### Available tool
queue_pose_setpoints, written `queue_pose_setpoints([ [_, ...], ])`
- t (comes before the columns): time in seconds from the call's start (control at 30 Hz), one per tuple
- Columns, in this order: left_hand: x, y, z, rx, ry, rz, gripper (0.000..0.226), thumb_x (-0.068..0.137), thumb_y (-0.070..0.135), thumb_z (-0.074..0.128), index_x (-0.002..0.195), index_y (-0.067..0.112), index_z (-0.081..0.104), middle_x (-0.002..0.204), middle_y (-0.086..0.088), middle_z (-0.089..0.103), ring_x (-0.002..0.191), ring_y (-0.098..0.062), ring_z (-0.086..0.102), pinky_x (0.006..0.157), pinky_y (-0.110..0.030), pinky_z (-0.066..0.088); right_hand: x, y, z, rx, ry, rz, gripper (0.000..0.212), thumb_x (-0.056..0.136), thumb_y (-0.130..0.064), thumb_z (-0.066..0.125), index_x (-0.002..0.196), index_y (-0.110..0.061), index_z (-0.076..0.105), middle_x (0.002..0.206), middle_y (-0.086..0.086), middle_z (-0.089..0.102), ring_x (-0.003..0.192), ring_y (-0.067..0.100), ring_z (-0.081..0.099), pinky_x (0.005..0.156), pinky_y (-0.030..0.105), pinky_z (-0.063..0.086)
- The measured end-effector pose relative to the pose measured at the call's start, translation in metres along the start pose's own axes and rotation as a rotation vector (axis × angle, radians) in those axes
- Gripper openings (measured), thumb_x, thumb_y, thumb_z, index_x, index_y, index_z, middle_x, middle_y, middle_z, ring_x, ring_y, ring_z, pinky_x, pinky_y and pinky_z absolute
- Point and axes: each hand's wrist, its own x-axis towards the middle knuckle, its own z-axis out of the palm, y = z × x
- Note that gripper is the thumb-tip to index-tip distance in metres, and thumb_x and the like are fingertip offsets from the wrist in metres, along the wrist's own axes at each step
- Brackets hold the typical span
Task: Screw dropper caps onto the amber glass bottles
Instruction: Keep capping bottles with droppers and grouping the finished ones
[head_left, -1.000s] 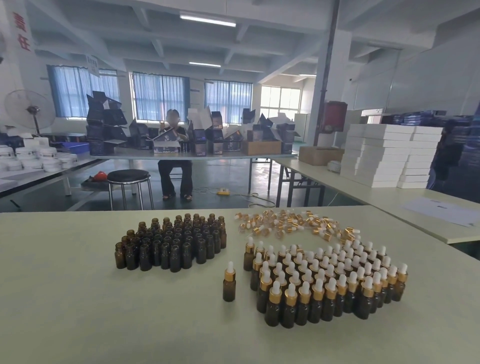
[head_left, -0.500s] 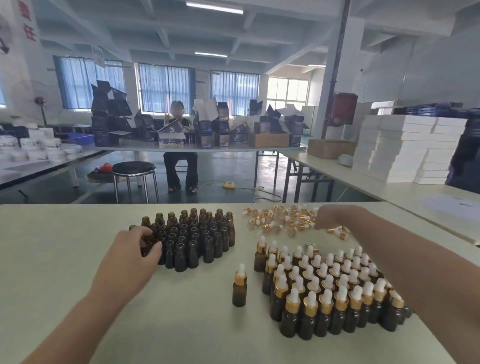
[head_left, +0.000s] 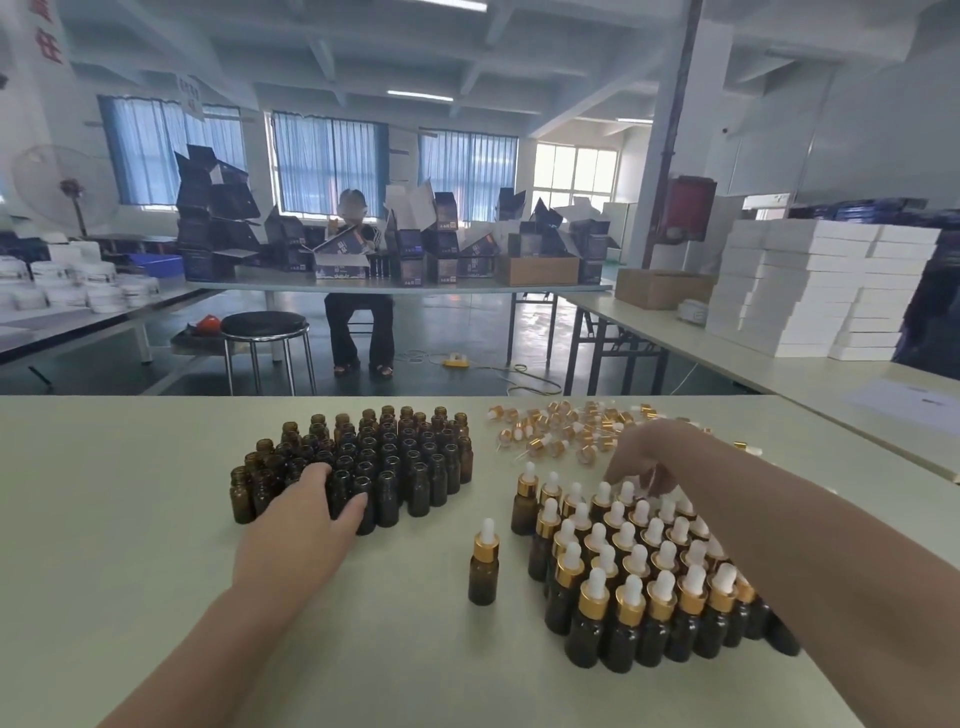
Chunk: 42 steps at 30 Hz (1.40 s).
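My left hand (head_left: 306, 512) is reaching forward over the counter (head_left: 130, 519) into the near edge of the uncapped bottles (head_left: 395, 457), with thumb and fingers curling round one front bottle (head_left: 340, 491). A lone capped bottle (head_left: 484, 564) is standing in the middle, just left of the block of capped bottles (head_left: 639, 582). Beyond that block, loose caps (head_left: 566, 428) are lying scattered. My right hand (head_left: 649, 457) is hanging above the block's far row, fingers bunched downward. Blur is hiding whether they are pinching a cap, so I cannot tell. My right forearm is covering the block's right side.
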Motion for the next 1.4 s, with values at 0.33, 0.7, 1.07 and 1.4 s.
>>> queue_pose_setpoints([
  [0.33,0.008,0.002,0.014,-0.253,-0.001,-0.178,0.052,0.087,0.040,0.064,0.127,0.010,0.050,0.084,0.005,0.053,0.075,-0.018,0.056,0.061,-0.031,0.047,-0.002,-0.005,0.008,0.083,-0.053,-0.005,0.043,0.096,-0.022,0.052,0.133,-0.002,0.049,0.124,0.013,0.059,0.088,0.020,0.060,0.092,0.030,0.049],
  [0.7,0.014,0.000,0.019,-0.308,-0.001,-0.191,0.058,0.080,0.043,0.072,0.125,0.015,0.048,0.088,0.004,0.053,0.072,-0.016,0.057,0.048,-0.026,0.043,-0.003,-0.016,-0.002,0.332,0.409,-0.172,0.016,0.085,-0.014,0.065,0.094,-0.005,0.055,0.076,0.003,0.050,0.065,0.012,0.049,0.052,0.020,0.039],
  [1.07,0.012,-0.011,0.015,-0.364,0.052,-0.078,0.019,0.079,0.035,0.075,0.087,0.029,0.058,0.068,-0.001,0.056,0.059,-0.016,0.052,0.049,-0.028,0.037,-0.055,-0.055,-0.008,0.616,0.565,-0.532,0.026,0.084,-0.022,0.071,0.107,-0.011,0.062,0.096,0.005,0.065,0.079,0.014,0.061,0.062,0.022,0.049],
  [1.4,-0.002,-0.009,0.007,-0.325,0.197,0.079,0.014,0.087,0.037,0.065,0.083,0.025,0.063,0.068,0.001,0.050,0.064,-0.012,0.047,0.054,-0.027,0.034,-0.111,-0.084,0.006,0.819,0.699,-0.789,0.012,0.088,-0.033,0.065,0.096,-0.025,0.059,0.084,-0.012,0.061,0.073,0.001,0.058,0.058,0.009,0.040],
])
